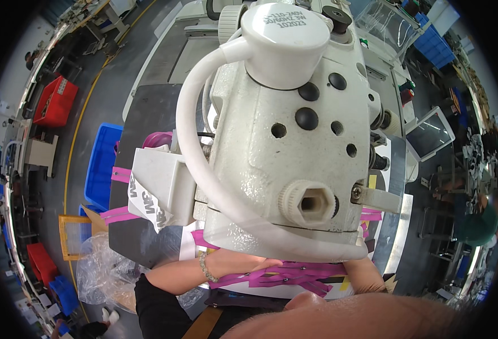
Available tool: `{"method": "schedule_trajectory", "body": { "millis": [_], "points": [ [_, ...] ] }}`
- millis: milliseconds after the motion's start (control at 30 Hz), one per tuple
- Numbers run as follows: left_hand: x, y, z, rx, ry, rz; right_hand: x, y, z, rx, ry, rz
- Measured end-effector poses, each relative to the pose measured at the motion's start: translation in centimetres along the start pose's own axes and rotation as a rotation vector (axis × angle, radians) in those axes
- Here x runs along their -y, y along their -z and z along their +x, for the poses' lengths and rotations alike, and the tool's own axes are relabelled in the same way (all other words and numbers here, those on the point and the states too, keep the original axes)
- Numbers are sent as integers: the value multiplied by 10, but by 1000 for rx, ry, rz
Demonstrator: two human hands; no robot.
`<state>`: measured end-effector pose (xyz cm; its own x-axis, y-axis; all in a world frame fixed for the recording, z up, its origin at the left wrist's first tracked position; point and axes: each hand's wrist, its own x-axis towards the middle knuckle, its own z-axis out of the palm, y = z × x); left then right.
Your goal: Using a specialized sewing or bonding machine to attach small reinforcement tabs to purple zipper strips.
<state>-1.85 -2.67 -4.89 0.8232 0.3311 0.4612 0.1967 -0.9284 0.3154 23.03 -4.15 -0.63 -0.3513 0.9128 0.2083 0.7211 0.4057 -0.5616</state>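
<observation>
A white industrial sewing machine (pixel 243 169) fills the middle of the head view and hides much of the work. My left hand (pixel 240 263), below a beaded bracelet, reaches in under its near end, beside a pile of magenta zipper strips (pixel 271 278); most of its fingers are hidden. From the right comes my right forearm (pixel 366 275), with the hand itself out of sight behind the machine. What either hand holds cannot be made out. More magenta zipper tape (pixel 119 215) sticks out at the machine's left side, over the dark tabletop (pixel 142 121).
A thick white cable (pixel 189 113) loops around the machine head. Left of the table stand a blue bin (pixel 103 164) and a yellow crate (pixel 73 237), with clear plastic bags (pixel 108 274) nearby. A small screen (pixel 429 134) is at the right.
</observation>
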Motion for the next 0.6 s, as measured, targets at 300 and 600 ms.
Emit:
{"method": "schedule_trajectory", "body": {
  "millis": [300,600],
  "points": [
    [-3,-2,-10,37,38,-9,-3,-3,0,-24,73,-22],
    [6,48,29,240,248,-305,-4,-4,-10,22,0,-129]
  ]
}}
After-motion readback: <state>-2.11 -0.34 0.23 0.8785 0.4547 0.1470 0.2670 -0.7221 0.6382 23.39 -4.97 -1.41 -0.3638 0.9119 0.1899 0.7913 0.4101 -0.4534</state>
